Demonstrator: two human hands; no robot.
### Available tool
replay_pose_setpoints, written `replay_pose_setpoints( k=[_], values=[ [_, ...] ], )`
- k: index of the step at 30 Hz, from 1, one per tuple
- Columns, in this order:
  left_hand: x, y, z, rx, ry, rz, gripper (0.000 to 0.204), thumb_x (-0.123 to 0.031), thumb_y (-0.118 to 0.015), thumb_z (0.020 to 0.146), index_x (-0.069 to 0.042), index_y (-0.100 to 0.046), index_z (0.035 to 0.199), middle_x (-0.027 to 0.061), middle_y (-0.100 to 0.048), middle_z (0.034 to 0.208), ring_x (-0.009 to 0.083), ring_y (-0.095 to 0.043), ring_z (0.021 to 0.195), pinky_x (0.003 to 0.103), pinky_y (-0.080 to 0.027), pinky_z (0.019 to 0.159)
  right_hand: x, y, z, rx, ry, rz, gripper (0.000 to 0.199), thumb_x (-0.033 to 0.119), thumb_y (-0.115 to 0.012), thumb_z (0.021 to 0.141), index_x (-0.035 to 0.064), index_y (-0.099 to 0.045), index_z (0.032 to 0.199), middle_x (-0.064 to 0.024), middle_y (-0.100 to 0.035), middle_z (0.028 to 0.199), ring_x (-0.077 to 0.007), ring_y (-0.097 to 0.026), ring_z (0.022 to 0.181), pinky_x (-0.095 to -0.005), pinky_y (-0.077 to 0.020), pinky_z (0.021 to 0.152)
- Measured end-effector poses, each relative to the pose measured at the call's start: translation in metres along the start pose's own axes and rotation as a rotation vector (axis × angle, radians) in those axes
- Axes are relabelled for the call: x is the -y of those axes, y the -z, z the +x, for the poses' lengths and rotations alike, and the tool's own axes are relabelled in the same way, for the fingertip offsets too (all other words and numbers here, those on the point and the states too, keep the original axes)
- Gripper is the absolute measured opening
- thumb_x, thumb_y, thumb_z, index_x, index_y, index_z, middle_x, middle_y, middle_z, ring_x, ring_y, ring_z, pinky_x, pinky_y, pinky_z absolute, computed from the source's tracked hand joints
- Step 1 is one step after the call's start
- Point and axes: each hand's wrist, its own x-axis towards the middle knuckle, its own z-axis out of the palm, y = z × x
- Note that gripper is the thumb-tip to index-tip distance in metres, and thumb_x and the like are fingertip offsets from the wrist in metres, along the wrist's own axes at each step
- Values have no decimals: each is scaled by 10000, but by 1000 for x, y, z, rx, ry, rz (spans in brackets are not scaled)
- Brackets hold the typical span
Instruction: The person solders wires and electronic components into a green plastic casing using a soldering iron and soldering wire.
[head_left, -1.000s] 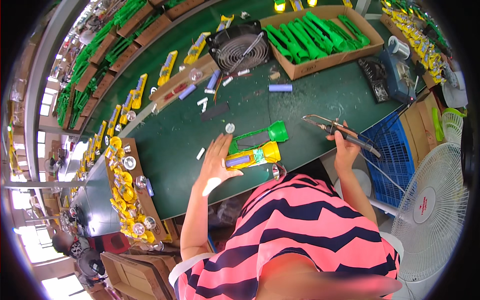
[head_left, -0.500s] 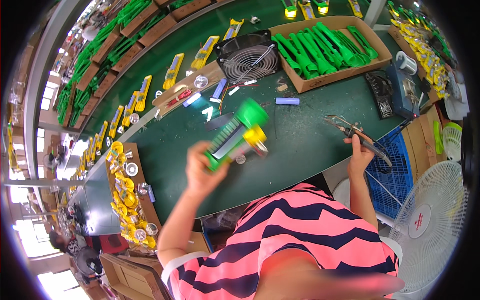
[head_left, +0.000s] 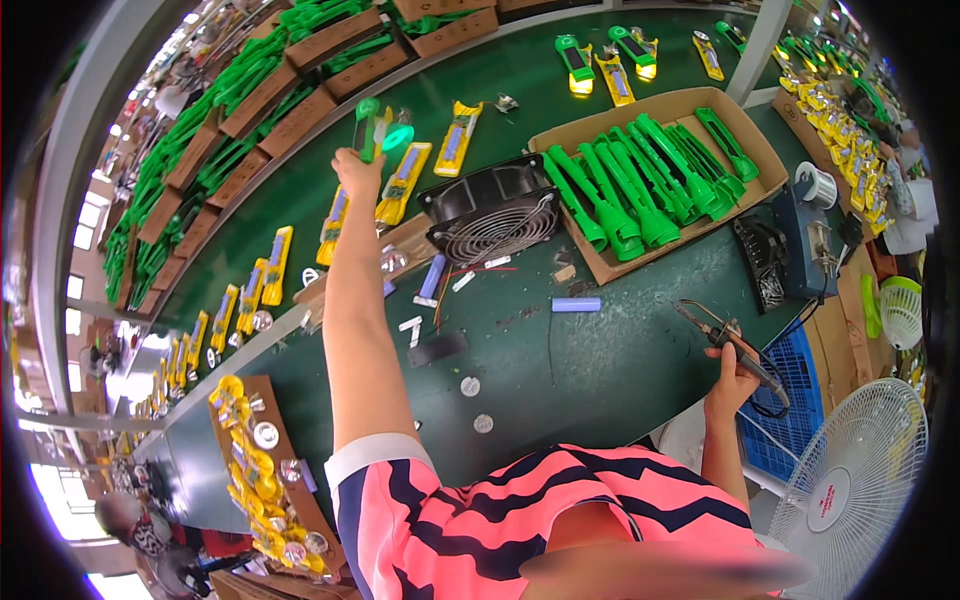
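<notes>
My left arm stretches to the far left, over the green conveyor belt. My left hand (head_left: 357,170) is closed round a green flashlight (head_left: 366,125), beside which a green glow shows. Several yellow flashlight inserts with purple battery cells lie near it, such as a yellow insert (head_left: 405,183) just to its right. At the right, my right hand (head_left: 732,380) grips a soldering iron (head_left: 757,370) by its dark handle, its tip pointing away to the left over the worktable (head_left: 600,360).
A cardboard box (head_left: 690,240) of green flashlight housings stands at the far right of the table. Beside it are a black fan (head_left: 490,210), a purple battery (head_left: 576,304) and a solder spool (head_left: 815,185). A cardboard tray (head_left: 305,490) of yellow parts is at the left; a white fan (head_left: 850,480) stands at right.
My left hand has carried the green flashlight from above the worktable away to the far-left belt. My right hand still holds the soldering iron, a little lower in view.
</notes>
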Motion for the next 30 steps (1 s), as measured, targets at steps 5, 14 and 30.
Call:
replay_pose_setpoints(
  k=[5, 14, 30],
  values=[
    [-27, -22, 23, 475, -94, 308, 562, -449, -706, 648, -18, -530, 962, 212, -496, 1003, 362, -522, 929, 411, -447, 804, 4, 4, 11, -21, 27, -82, 228, 39, -557, 820, -58, -518, 1023, -130, -620, 832, -157, -616, 706, -294, -466, 776],
    [-20, -76, -5, 407, -622, 660, 430, -396, -529, 815, 23, -598, 885, 196, -601, 892, 330, -587, 849, 407, -478, 730, 17, -8, 25, -64, 247, -76, 206, 75, -525, 849, -38, -521, 1021, -111, -597, 761, -151, -570, 652, -264, -459, 658],
    [-91, 257, -55, 239, -380, 35, 285, -204, -733, 661, -62, -620, 881, 85, -586, 875, 215, -577, 819, 312, -457, 702, -12, -108, 185, 244, 596, -687, 608, 70, -647, 724, 180, -333, 1233, 3, -557, 1130, -226, -513, 1076, -564, -223, 947]
  ],
)
